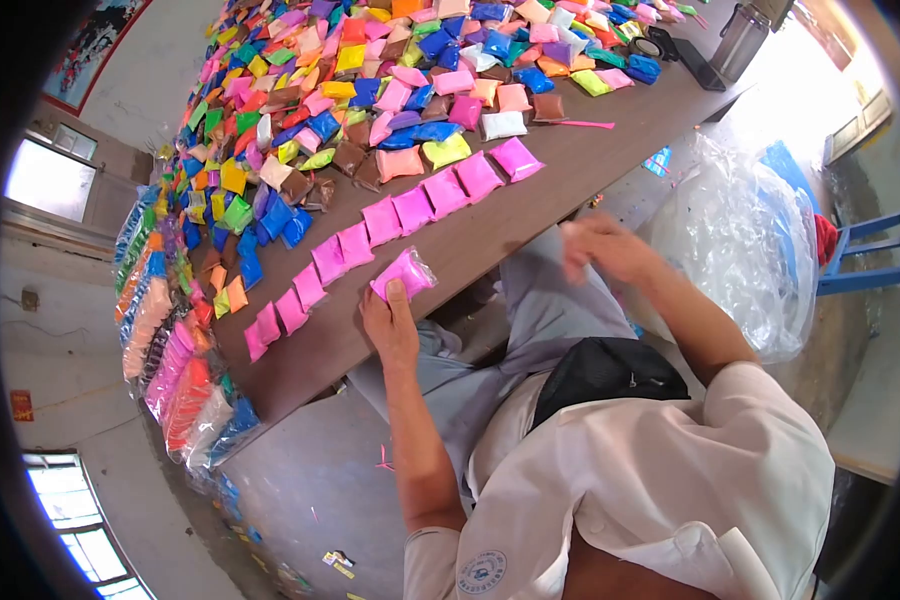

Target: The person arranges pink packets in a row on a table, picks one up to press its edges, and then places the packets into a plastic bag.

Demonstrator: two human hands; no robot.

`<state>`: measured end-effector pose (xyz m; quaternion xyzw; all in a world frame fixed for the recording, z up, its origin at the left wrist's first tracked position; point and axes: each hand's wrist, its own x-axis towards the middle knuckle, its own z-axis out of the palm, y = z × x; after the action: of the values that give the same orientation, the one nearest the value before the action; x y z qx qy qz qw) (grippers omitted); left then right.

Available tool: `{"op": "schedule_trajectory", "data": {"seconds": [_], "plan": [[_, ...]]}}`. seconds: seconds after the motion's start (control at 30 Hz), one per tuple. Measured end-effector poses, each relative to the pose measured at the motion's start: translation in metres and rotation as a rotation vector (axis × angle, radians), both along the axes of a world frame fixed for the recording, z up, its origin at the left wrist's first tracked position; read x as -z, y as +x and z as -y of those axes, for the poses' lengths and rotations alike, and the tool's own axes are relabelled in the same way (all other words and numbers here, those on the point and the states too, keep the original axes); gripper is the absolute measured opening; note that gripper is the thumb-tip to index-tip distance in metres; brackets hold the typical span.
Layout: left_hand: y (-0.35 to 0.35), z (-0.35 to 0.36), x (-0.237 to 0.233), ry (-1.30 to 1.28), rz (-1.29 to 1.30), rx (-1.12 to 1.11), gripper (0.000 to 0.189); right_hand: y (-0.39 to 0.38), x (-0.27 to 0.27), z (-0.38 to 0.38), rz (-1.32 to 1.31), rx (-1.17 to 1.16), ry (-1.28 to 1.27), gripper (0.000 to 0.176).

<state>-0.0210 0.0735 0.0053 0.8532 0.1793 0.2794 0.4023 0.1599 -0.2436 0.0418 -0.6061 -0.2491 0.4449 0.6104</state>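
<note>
My left hand (390, 318) holds a clear bag with pink packets (404, 275) over the table's front edge, thumb on top. My right hand (600, 248) is raised over my lap, to the right of the bag, blurred by motion; its fingers are smeared and whatever they might hold cannot be made out. Just beyond the bag, a slanting row of pink packets (413, 209) lies on the brown table (320, 365), from the lower left to the upper right. Behind the row is a large heap of small packets (370, 95) in many colours.
Long clear bags of coloured packets (185, 385) hang at the table's left end. A bottle (742, 42) and a black box (700, 65) stand at the far right. A large clear plastic bag (735, 240) and a blue stool (870, 255) are on the right.
</note>
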Motion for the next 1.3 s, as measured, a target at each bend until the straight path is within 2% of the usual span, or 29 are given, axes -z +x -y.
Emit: {"op": "schedule_trajectory", "data": {"seconds": [0.07, 0.13, 0.23, 0.3, 0.33, 0.4, 0.47, 0.53, 0.63, 0.73, 0.8, 0.9, 1.0, 1.1, 1.2, 1.3], "plan": [[0.001, 0.000, -0.004, 0.019, -0.027, 0.022, 0.049, 0.007, -0.003, 0.028, 0.577, 0.185, -0.238, 0.026], [0.002, 0.001, -0.006, 0.045, -0.027, 0.016, 0.050, 0.003, -0.009, 0.037, 1.386, 0.399, -0.280, 0.030], [0.001, 0.003, -0.009, 0.042, -0.041, 0.025, 0.049, -0.007, -0.040, 0.020, 0.973, 0.510, -0.206, 0.045], [0.001, 0.004, -0.014, 0.028, -0.047, 0.044, 0.048, -0.015, -0.044, -0.018, 0.863, 0.476, -0.117, 0.050], [0.000, 0.005, -0.017, 0.022, -0.044, 0.055, 0.047, -0.016, -0.039, -0.042, 0.946, 0.435, -0.007, 0.049], [0.000, 0.001, -0.011, 0.023, -0.036, 0.072, 0.046, -0.022, -0.027, -0.096, 1.069, 0.364, 0.055, 0.045], [-0.003, -0.004, -0.003, 0.065, -0.043, 0.071, 0.046, -0.028, -0.029, -0.141, 1.064, 0.156, 0.056, 0.045], [-0.004, -0.006, -0.001, 0.133, -0.067, 0.055, 0.046, -0.036, -0.035, -0.169, 0.893, -0.023, 0.104, 0.040], [-0.009, -0.007, -0.014, 0.171, -0.159, 0.133, 0.044, -0.026, -0.024, -0.202, 0.796, -0.454, -0.067, 0.035], [-0.007, 0.001, -0.027, 0.105, -0.154, 0.154, 0.040, -0.021, -0.012, -0.190, 0.615, -0.303, 0.180, 0.032], [-0.004, -0.001, -0.021, 0.120, -0.092, 0.171, 0.038, -0.015, 0.009, -0.186, 0.621, -0.133, 0.207, 0.029], [-0.004, 0.000, -0.018, 0.152, -0.046, 0.155, 0.036, -0.018, 0.010, -0.171, 0.406, -0.021, 0.178, 0.026], [-0.002, 0.004, -0.023, 0.203, -0.068, 0.152, 0.038, -0.029, 0.017, -0.173, 0.671, 0.095, 0.300, 0.024], [-0.002, 0.002, -0.024, 0.230, -0.077, 0.151, 0.040, -0.037, 0.012, -0.176, 0.569, 0.091, 0.343, 0.023], [0.000, -0.002, -0.016, 0.223, -0.042, 0.150, 0.041, -0.035, 0.000, -0.165, 0.498, -0.120, 0.205, 0.022], [0.000, 0.004, -0.019, 0.234, -0.015, 0.119, 0.042, -0.035, 0.001, -0.168, 0.297, -0.183, 0.172, 0.021]]}}
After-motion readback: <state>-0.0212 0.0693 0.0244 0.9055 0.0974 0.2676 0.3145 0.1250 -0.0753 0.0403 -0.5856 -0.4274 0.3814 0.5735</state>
